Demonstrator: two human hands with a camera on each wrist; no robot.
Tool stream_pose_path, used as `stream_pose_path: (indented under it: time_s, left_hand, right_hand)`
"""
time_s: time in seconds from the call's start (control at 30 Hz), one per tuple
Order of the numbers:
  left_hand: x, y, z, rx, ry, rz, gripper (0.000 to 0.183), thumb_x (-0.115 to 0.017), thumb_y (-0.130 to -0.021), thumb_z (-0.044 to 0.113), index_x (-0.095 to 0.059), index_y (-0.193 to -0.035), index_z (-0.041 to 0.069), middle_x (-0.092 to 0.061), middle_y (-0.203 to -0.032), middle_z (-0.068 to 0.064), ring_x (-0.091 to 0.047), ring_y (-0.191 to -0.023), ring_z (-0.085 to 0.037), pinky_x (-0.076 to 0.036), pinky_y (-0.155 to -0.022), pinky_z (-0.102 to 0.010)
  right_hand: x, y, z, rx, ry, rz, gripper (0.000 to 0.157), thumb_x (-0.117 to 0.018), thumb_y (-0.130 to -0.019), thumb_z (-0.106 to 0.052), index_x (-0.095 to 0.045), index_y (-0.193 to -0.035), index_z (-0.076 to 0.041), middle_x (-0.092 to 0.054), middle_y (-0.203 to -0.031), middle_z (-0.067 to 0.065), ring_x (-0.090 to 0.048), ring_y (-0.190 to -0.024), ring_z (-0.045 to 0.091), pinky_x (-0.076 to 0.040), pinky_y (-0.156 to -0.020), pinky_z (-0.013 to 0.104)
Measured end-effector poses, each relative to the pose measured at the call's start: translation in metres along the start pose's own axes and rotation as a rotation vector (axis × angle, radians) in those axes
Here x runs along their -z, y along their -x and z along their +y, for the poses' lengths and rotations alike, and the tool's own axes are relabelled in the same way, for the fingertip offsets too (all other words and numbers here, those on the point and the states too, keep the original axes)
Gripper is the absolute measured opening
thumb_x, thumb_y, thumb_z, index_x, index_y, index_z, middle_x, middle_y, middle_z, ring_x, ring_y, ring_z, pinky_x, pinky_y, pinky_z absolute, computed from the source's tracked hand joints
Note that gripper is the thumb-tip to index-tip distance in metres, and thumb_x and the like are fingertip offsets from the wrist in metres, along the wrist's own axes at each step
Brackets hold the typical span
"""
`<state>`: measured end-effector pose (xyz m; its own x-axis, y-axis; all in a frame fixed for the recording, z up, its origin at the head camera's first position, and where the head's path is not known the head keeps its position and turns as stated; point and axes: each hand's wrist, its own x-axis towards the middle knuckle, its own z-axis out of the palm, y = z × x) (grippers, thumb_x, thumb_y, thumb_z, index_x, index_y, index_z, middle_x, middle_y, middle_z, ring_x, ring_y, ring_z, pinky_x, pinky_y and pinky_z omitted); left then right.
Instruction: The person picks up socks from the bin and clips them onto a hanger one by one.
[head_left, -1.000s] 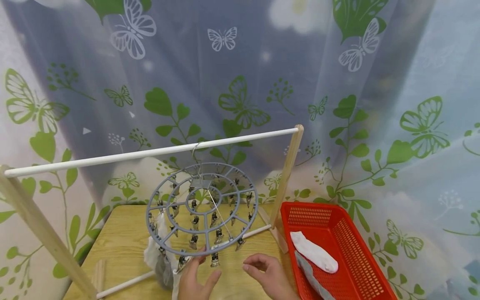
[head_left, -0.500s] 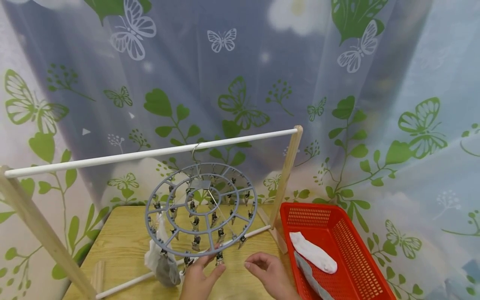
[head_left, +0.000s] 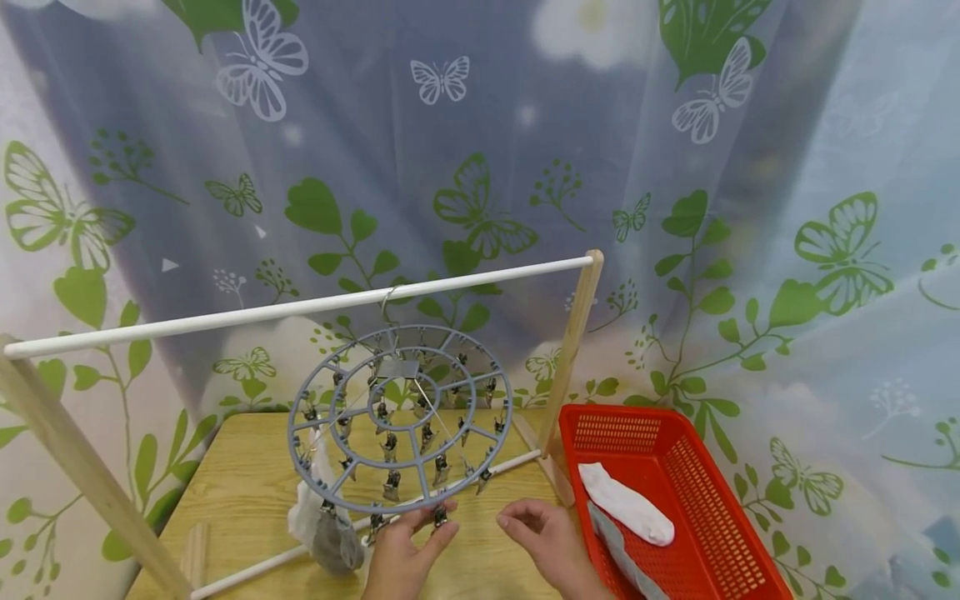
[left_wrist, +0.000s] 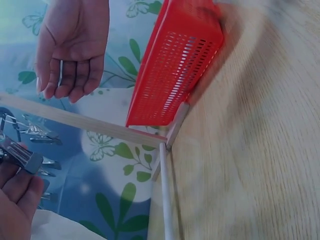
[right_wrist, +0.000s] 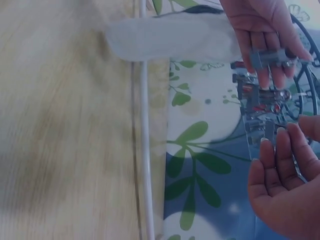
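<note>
A round grey clip hanger (head_left: 397, 368) hangs by its hook, with several metal clips dangling below its rings. My left hand (head_left: 405, 552) is at its near rim, thumb in front and fingers behind, pinching one clip (left_wrist: 22, 157). In the right wrist view this clip (right_wrist: 267, 59) lies across the left fingers. My right hand (head_left: 551, 546) hovers to the right of it, fingers loosely curled, holding nothing. White and grey socks (head_left: 333, 542) hang from clips on the hanger's left side. A pale sock (right_wrist: 170, 40) stretches beside the left hand in the right wrist view.
The hanger's hook sits on a white rail (head_left: 300, 308) between wooden posts (head_left: 573, 350). At the right, a red basket (head_left: 712, 492) holds a white sock (head_left: 626, 504) and a grey one (head_left: 618, 554). A patterned curtain (head_left: 510, 125) rises behind the wooden table (head_left: 240, 467).
My left hand has moved rightward, away from the hanging sock, and now pinches the front clip. The hanger has turned slightly. My right hand has shifted a little right.
</note>
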<state>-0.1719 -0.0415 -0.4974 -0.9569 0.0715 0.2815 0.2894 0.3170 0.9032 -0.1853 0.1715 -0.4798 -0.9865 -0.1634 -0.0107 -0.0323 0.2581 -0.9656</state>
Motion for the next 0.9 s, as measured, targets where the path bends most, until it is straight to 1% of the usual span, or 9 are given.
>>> stream_pose_path:
  time_s: [0.17, 0.23, 0.27, 0.4, 0.47, 0.6, 0.77, 0.9]
  left_hand:
    - [0.001, -0.001, 0.003, -0.008, 0.077, -0.005, 0.034, -0.066, -0.094, 0.029, -0.066, -0.114, 0.002, -0.071, -0.109, -0.008, -0.065, -0.109, -0.029, -0.054, -0.091, -0.039]
    - [0.002, 0.000, 0.003, -0.016, 0.084, -0.010, 0.031, -0.066, -0.094, 0.028, -0.066, -0.112, 0.002, -0.072, -0.106, -0.008, -0.066, -0.107, -0.025, -0.055, -0.090, -0.036]
    - [0.002, 0.000, 0.004, -0.018, 0.083, -0.010, 0.029, -0.066, -0.094, 0.027, -0.066, -0.111, 0.003, -0.072, -0.104, -0.006, -0.067, -0.106, -0.023, -0.055, -0.089, -0.035]
    - [0.002, 0.001, 0.003, -0.049, 0.022, -0.022, 0.027, -0.064, -0.096, 0.027, -0.067, -0.111, 0.005, -0.073, -0.101, -0.003, -0.068, -0.099, -0.014, -0.056, -0.084, -0.029]
    - [0.002, 0.001, 0.003, -0.068, -0.001, -0.022, 0.028, -0.063, -0.097, 0.028, -0.068, -0.112, 0.005, -0.073, -0.100, -0.002, -0.068, -0.098, -0.014, -0.057, -0.083, -0.028]
    - [0.003, 0.002, 0.002, -0.104, 0.001, -0.010, 0.025, -0.065, -0.096, 0.025, -0.069, -0.109, 0.005, -0.073, -0.098, -0.002, -0.068, -0.097, -0.017, -0.057, -0.082, -0.030]
    - [0.004, 0.004, 0.001, -0.107, -0.008, -0.005, 0.023, -0.065, -0.095, 0.025, -0.069, -0.106, 0.005, -0.073, -0.096, -0.002, -0.068, -0.094, -0.015, -0.057, -0.081, -0.030]
    - [0.005, 0.005, -0.001, -0.091, -0.016, 0.005, 0.022, -0.066, -0.094, 0.025, -0.071, -0.105, 0.006, -0.073, -0.095, -0.001, -0.068, -0.092, -0.010, -0.057, -0.081, -0.028]
  right_hand:
    - [0.008, -0.002, -0.006, -0.009, 0.002, 0.054, 0.024, -0.069, -0.092, -0.018, -0.070, -0.098, 0.006, -0.069, -0.092, 0.006, -0.061, -0.081, 0.012, -0.051, -0.071, 0.025]
    - [0.011, -0.003, -0.007, -0.005, 0.016, 0.071, 0.025, -0.070, -0.092, -0.018, -0.070, -0.098, 0.006, -0.069, -0.091, 0.007, -0.061, -0.080, 0.011, -0.051, -0.071, 0.024]
    - [0.013, -0.004, -0.006, -0.002, 0.024, 0.078, 0.025, -0.070, -0.091, -0.018, -0.070, -0.098, 0.006, -0.070, -0.091, 0.007, -0.061, -0.080, 0.010, -0.051, -0.070, 0.024]
    - [0.019, -0.006, -0.003, -0.003, 0.057, 0.105, 0.024, -0.070, -0.091, -0.017, -0.071, -0.099, 0.005, -0.070, -0.091, 0.008, -0.061, -0.079, 0.009, -0.051, -0.069, 0.023]
    - [0.022, -0.009, -0.001, -0.009, 0.057, 0.119, 0.022, -0.069, -0.092, -0.014, -0.070, -0.099, 0.007, -0.070, -0.091, 0.008, -0.060, -0.079, 0.009, -0.050, -0.069, 0.022]
    - [0.028, -0.014, 0.002, -0.013, 0.055, 0.151, 0.018, -0.069, -0.091, -0.012, -0.071, -0.097, 0.006, -0.069, -0.091, 0.009, -0.060, -0.078, 0.008, -0.050, -0.069, 0.022]
    - [0.037, -0.016, -0.001, -0.016, 0.103, 0.197, 0.018, -0.072, -0.089, -0.017, -0.072, -0.094, 0.001, -0.070, -0.087, 0.005, -0.060, -0.079, 0.011, -0.050, -0.069, 0.023]
    - [0.045, -0.021, -0.001, -0.021, 0.137, 0.246, 0.016, -0.072, -0.090, -0.015, -0.072, -0.094, 0.000, -0.069, -0.086, 0.005, -0.059, -0.077, 0.012, -0.050, -0.066, 0.024]
